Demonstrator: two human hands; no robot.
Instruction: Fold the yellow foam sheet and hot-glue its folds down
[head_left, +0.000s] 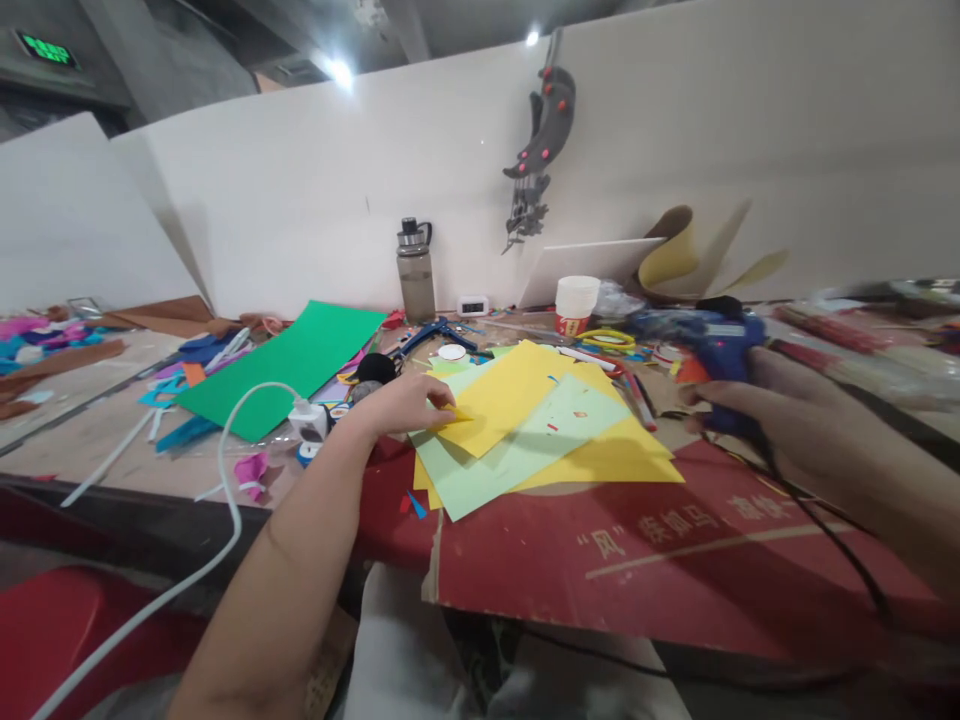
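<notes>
My left hand (405, 402) is closed in a pinch on a small yellow paper piece (463, 412), just above the left edge of a paper stack. In that stack, yellow sheets (630, 455) and pale green sheets (472, 490) overlap, with tiny red and blue scraps on top. My right hand (784, 395) is wrapped round a blue hot glue gun (727, 345) with an orange trigger (691, 371). The gun is held to the right of the stack, nozzle towards the left, slightly blurred. Its dark cord (825, 540) hangs below my wrist.
Red cardboard (637, 570) lies beneath the papers at the front edge. To the left are a green sheet (300, 365) and a white cable (232, 500) with its plug. A water bottle (415, 275), a small clock (472, 306) and paper cups (574, 305) stand at the back.
</notes>
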